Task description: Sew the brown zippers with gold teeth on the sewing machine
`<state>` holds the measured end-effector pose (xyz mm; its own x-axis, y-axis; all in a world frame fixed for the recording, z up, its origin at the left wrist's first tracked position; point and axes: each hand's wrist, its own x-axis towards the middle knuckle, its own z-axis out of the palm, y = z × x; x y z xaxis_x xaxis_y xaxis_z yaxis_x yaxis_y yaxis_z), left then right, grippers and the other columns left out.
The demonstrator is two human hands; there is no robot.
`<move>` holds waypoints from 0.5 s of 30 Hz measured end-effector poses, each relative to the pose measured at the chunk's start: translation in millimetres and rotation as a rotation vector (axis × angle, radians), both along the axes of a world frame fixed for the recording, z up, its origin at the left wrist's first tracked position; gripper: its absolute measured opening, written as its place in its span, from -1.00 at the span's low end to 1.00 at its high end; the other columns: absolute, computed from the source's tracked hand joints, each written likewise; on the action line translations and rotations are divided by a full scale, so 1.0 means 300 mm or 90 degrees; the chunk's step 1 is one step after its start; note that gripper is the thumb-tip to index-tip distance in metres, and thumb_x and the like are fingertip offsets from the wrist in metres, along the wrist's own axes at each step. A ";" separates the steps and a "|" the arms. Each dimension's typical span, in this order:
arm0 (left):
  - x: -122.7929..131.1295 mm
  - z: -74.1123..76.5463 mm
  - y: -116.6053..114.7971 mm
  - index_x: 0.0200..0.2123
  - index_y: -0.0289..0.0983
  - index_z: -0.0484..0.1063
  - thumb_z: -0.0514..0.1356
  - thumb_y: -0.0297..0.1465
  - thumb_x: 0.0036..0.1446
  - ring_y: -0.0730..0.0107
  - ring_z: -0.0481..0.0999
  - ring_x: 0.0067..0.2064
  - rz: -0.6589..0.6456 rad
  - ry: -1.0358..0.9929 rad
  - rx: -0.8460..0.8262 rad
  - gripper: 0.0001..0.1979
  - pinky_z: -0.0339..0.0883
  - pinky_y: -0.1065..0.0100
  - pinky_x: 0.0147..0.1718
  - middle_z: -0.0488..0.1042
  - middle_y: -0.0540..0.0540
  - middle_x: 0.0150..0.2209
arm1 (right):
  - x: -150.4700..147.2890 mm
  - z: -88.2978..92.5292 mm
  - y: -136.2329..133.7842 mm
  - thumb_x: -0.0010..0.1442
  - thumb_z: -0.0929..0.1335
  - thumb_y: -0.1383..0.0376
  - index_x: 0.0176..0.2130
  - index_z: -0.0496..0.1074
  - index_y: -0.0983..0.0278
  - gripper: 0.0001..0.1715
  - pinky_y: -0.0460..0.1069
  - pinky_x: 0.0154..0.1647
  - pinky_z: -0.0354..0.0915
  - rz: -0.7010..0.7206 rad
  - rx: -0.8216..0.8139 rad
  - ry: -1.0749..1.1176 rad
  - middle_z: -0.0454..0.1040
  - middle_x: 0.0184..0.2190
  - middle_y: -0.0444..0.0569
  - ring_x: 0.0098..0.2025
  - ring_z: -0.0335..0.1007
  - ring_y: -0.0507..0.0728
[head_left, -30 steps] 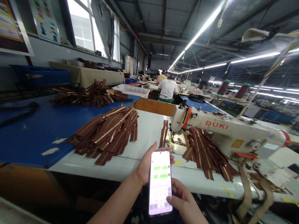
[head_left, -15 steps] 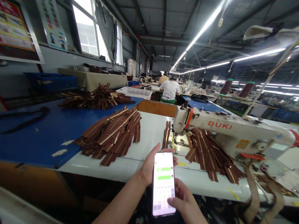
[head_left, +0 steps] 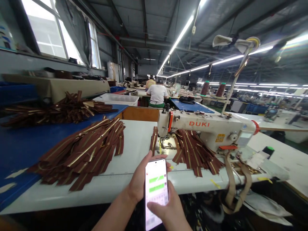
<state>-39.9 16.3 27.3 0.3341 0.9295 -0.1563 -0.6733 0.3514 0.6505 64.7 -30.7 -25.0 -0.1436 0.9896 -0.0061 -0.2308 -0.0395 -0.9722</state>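
Head view, looking down past your forearms: your left hand (head_left: 141, 178) curls around a smartphone (head_left: 156, 194), cradling it from behind and tipping its lit screen, with green chat bubbles, up toward your eyes, apparently so you can read it. The phone sits just in front of the edge of a white counter (head_left: 134, 134). Your right hand (head_left: 169, 208) lies at the phone's lower edge with one finger stretched across the screen; whether it also grips the phone, you cannot tell. Both forearms angle in from below. Beyond the phone, brown zippers with gold teeth lie in loose heaps: a left heap (head_left: 77, 154) beside your hands, and a right heap (head_left: 193, 150) under the arm of a DUKI sewing machine (head_left: 204, 123), seemingly kept within reach of its needle. A further heap (head_left: 60, 112) rests on a blue counter (head_left: 14, 154).
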 end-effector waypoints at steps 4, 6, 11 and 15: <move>0.017 0.003 0.001 -0.11 -0.43 0.44 0.01 -0.18 0.24 0.20 0.53 -0.36 -0.004 0.019 0.005 -0.57 0.36 0.35 -0.45 0.53 -0.29 -0.35 | 0.003 -0.006 0.000 -0.28 0.41 0.42 -0.22 0.33 0.28 -0.49 0.03 -0.27 0.32 -0.031 -0.009 -0.011 0.54 -0.31 -0.04 -0.31 0.45 0.21; 0.023 0.004 0.000 -0.11 -0.43 0.44 0.02 -0.17 0.24 0.21 0.53 -0.35 -0.005 0.022 0.009 -0.56 0.37 0.35 -0.44 0.53 -0.30 -0.35 | 0.005 -0.010 0.001 -0.27 0.42 0.41 -0.22 0.33 0.28 -0.48 0.03 -0.26 0.32 -0.040 -0.016 -0.018 0.54 -0.30 -0.03 -0.29 0.45 0.22; 0.030 0.008 -0.005 -0.11 -0.43 0.43 0.04 -0.16 0.23 0.20 0.54 -0.33 -0.001 0.032 0.019 -0.56 0.37 0.35 -0.42 0.53 -0.30 -0.34 | 0.015 -0.023 0.003 -0.28 0.40 0.44 -0.21 0.34 0.27 -0.48 0.02 -0.28 0.32 -0.022 -0.016 -0.014 0.55 -0.34 -0.07 -0.31 0.46 0.20; 0.029 0.004 -0.001 -0.12 -0.44 0.44 0.01 -0.17 0.25 0.21 0.54 -0.35 -0.015 0.029 0.018 -0.56 0.38 0.35 -0.41 0.54 -0.29 -0.35 | 0.027 -0.023 0.004 -0.30 0.36 0.47 -0.20 0.35 0.28 -0.45 0.01 -0.33 0.32 0.005 -0.016 -0.008 0.54 -0.37 -0.09 -0.36 0.45 0.18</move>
